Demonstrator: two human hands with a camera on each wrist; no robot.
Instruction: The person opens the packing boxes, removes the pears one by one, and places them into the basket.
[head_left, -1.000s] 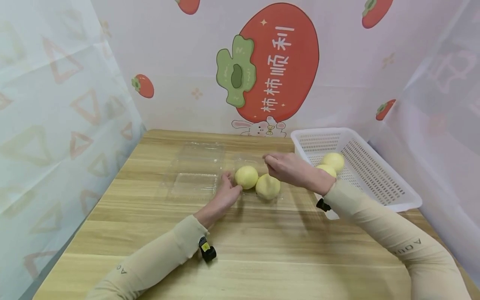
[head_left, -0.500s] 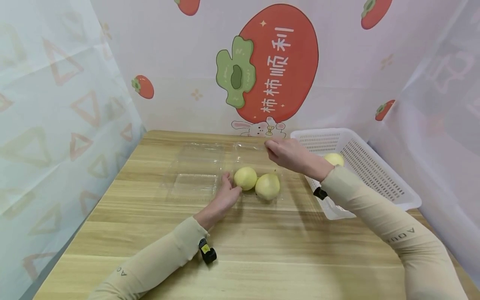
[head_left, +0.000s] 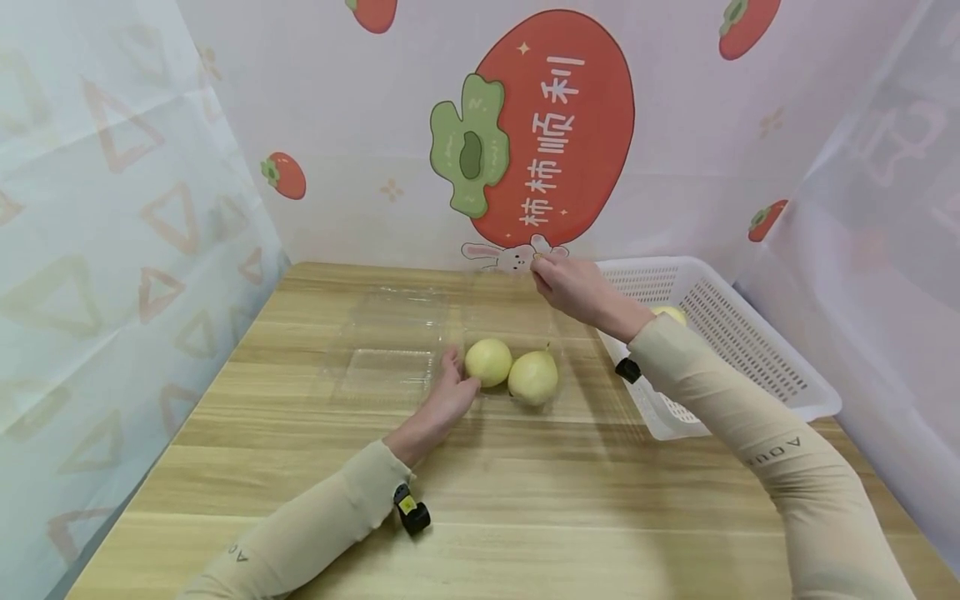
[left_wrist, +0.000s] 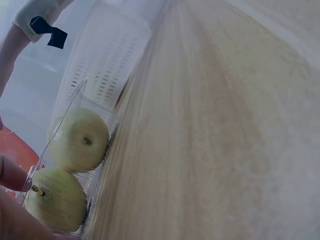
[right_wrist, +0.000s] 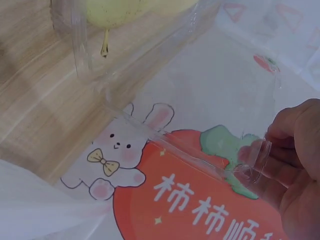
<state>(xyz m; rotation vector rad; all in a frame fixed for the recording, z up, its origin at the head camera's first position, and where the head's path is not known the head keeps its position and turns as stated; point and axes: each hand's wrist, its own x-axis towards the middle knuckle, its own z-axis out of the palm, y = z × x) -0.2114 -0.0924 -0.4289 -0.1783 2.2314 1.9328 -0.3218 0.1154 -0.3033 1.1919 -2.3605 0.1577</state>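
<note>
Two yellow-green pears (head_left: 534, 377) sit side by side in a clear plastic clamshell box (right_wrist: 82, 60). My left hand (head_left: 446, 393) grips the box's left side, beside the left pear (head_left: 488, 362); in the left wrist view its fingers are at the rim, right by that pear's stem. My right hand (head_left: 581, 290) pinches the edge of the box's clear lid (right_wrist: 200, 95) between thumb and fingers, as the right wrist view shows. The lid stands raised at the back of the box, hinged along the far edge.
Left of the box lies another clear clamshell box (head_left: 390, 367), opened out. A white perforated basket (head_left: 750, 333) stands at the right, with a pear (head_left: 670, 313) showing in it partly behind my right arm. A printed cloth wall (head_left: 360, 167) closes off the table's back.
My right hand has risen and swung the lid up from low behind the pears to a raised stance. My left hand has stayed at the box's left side.
</note>
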